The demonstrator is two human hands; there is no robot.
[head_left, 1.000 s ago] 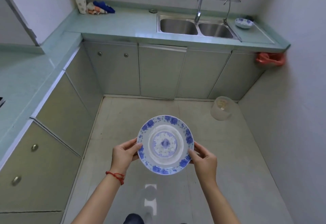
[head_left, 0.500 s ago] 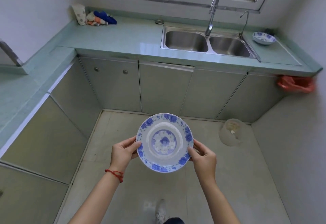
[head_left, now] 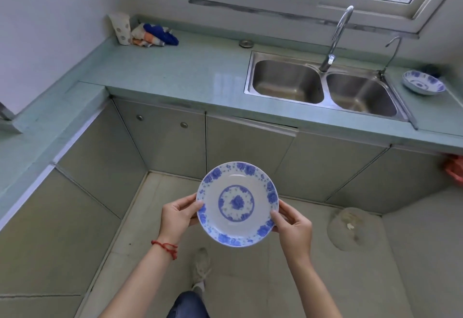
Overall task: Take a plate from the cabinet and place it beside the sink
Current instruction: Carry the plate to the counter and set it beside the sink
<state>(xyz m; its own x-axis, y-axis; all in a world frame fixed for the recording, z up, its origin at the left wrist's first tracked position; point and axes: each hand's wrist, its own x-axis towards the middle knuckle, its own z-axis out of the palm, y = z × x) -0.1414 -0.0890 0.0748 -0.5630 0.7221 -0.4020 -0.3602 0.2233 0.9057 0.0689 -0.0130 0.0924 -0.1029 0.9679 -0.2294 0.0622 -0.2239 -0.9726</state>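
Note:
A white plate with blue flowers (head_left: pixel 237 203) is held level in front of me, above the floor. My left hand (head_left: pixel 178 213) grips its left rim and my right hand (head_left: pixel 292 225) grips its right rim. Ahead, a steel double sink (head_left: pixel 323 84) is set into the pale green counter (head_left: pixel 180 72), with a tall tap (head_left: pixel 337 37) behind it. The cabinet doors (head_left: pixel 250 150) under the counter are shut.
A second blue-patterned bowl (head_left: pixel 423 82) sits on the counter right of the sink. A cup (head_left: pixel 122 28) and folded cloths (head_left: pixel 155 35) lie in the far left corner. A clear plastic bin (head_left: pixel 353 227) stands on the floor at the right. A red bag (head_left: pixel 454 168) hangs at the far right.
I have stepped toward the counter, so the sink and window appear larger and lower in view. The plate stays held between both hands.

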